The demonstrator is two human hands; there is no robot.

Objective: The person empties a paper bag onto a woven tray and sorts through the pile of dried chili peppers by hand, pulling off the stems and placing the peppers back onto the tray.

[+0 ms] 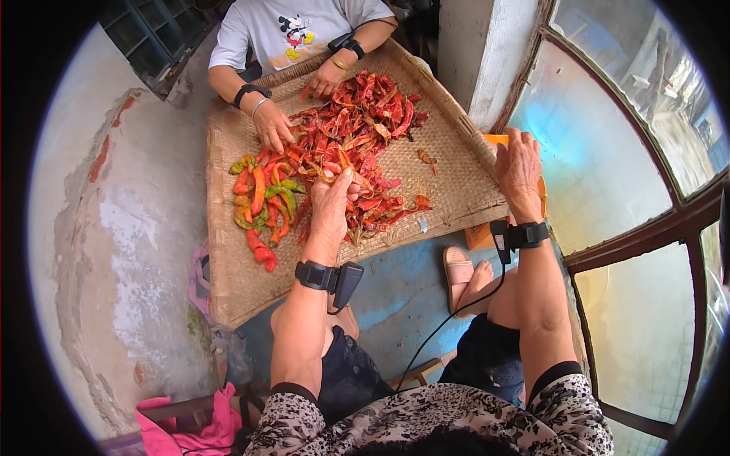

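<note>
Peppers (365, 129) lie heaped across the middle of a tray (450, 186), spreading from the far side toward the near rim. The left hand (331, 213) reaches over the near rim; its grip is closed in a pinch, thumb toward fingers, on one red pepper (346, 160) at the heap. The right hand (521, 171) is beyond the tray's right rim, by an orange box (480, 237), with bent fingers; I cannot tell whether its grip is closed on anything. At the far side, a co-worker's hands (274, 125) also work at the heap.

The step in hand looks like handling the peppers piece by piece. A light thumb-and-finger pinch should suit it: the dry skins look brittle and would probably crack under a hard squeeze. Lifting each piece clear before moving it should keep tangled neighbours from dragging along, and a low wrist should avoid sweeping bits off the rim.

The dry peppers are dark red, wrinkled, flattened and twisted, with papery, paler patches. At the left, the fresh peppers (260, 191) are plumper, smooth and glossy, orange-red to green, tapering and curved. The tray is tan and tightly woven, with a raised rim at the right.
</note>
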